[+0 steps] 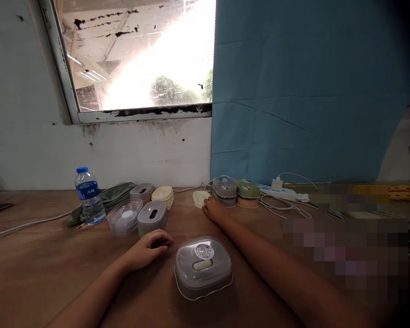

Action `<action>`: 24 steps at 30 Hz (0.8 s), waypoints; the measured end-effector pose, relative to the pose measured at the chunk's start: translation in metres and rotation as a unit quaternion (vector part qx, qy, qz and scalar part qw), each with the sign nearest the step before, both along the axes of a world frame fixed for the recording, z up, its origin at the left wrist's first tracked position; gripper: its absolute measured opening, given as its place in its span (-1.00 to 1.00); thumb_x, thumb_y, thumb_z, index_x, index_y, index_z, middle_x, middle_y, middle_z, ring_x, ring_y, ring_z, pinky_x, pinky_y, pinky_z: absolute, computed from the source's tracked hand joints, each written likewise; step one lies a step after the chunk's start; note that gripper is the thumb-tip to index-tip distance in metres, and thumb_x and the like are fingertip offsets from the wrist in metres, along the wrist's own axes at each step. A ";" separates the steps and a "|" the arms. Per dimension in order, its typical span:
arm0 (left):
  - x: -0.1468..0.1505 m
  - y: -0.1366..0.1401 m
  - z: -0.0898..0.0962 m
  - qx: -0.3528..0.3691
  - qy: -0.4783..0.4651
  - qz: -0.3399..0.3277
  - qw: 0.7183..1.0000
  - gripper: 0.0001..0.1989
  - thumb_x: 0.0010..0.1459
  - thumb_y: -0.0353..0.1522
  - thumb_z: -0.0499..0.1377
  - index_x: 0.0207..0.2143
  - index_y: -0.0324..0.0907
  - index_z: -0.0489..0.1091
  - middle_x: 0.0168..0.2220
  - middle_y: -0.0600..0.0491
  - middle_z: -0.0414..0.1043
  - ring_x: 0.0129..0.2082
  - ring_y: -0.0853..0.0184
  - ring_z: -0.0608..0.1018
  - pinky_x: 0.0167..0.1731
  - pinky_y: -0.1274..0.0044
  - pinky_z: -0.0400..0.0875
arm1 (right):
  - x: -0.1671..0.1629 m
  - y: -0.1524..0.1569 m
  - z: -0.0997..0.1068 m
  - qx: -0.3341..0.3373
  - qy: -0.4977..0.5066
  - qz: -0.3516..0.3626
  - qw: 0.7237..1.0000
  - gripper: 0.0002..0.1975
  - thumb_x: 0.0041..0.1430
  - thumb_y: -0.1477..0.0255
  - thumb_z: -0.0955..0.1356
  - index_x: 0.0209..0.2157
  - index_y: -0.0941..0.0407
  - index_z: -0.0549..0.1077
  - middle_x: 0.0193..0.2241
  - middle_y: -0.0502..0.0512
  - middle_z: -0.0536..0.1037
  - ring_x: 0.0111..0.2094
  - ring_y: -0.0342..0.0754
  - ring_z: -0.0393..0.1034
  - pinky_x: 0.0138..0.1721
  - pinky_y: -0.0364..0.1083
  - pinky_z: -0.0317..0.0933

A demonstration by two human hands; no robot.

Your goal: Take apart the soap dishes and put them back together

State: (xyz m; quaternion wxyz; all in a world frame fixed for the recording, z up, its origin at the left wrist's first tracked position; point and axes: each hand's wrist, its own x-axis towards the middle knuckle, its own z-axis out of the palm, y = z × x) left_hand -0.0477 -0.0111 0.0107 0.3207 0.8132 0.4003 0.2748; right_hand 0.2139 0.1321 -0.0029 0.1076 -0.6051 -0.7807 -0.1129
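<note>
In front of me on the table sits a grey plastic box (pixel 203 280) with a clear domed cover, a round patterned sticker and a cream oval piece in its top slot. My left hand (pixel 149 252) rests on the table to its left, fingers curved and apart from the thumb, holding nothing. Just beyond that hand stands a lilac-topped box (pixel 152 215) with an oval slot. My right hand (pixel 214 210) reaches farther back, its fingertips closed on the right edge of a flat cream lid (pixel 200 198). Two covered boxes, one grey (pixel 224 189) and one green (pixel 248 191), stand right of it.
Stacked cream lids (pixel 163 195), another lilac-topped box (pixel 141 191) and clear round covers (pixel 123 217) are at left. A water bottle (pixel 89 198) stands by a dark green pouch (pixel 114 196). A power strip (pixel 282 192) and white cables lie back right.
</note>
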 end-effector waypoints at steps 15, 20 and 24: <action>0.004 0.009 -0.006 -0.007 -0.033 0.010 0.999 -0.81 0.04 -0.37 0.09 -0.27 -0.21 0.38 -0.23 0.02 0.36 -0.19 0.31 0.38 -0.11 0.48 0.23 | 0.000 -0.005 0.003 -0.019 0.095 0.049 0.994 -0.73 0.18 0.37 0.24 -0.10 0.17 0.30 -0.11 0.12 0.36 -0.18 -0.04 0.32 -0.19 0.04 0.26; 0.005 0.001 0.001 0.001 -0.049 -0.001 0.999 -0.80 0.08 -0.31 0.07 -0.26 -0.21 0.36 -0.24 0.00 0.34 -0.20 0.30 0.39 -0.14 0.46 0.26 | 0.002 -0.028 0.009 -0.031 0.212 0.115 0.970 -0.75 0.12 0.52 0.25 -0.12 0.18 0.34 -0.09 0.18 0.38 -0.07 -0.01 0.26 -0.02 0.01 0.12; 0.015 -0.023 0.021 0.039 -0.052 -0.062 0.996 -0.67 0.02 -0.26 0.14 -0.14 -0.17 0.30 -0.09 -0.02 0.26 -0.05 0.23 0.30 0.01 0.41 0.14 | 0.011 -0.065 0.006 -0.063 0.329 0.142 0.931 -0.73 0.14 0.48 0.17 -0.16 0.20 0.37 -0.19 0.20 0.46 -0.16 -0.01 0.34 -0.11 -0.03 0.20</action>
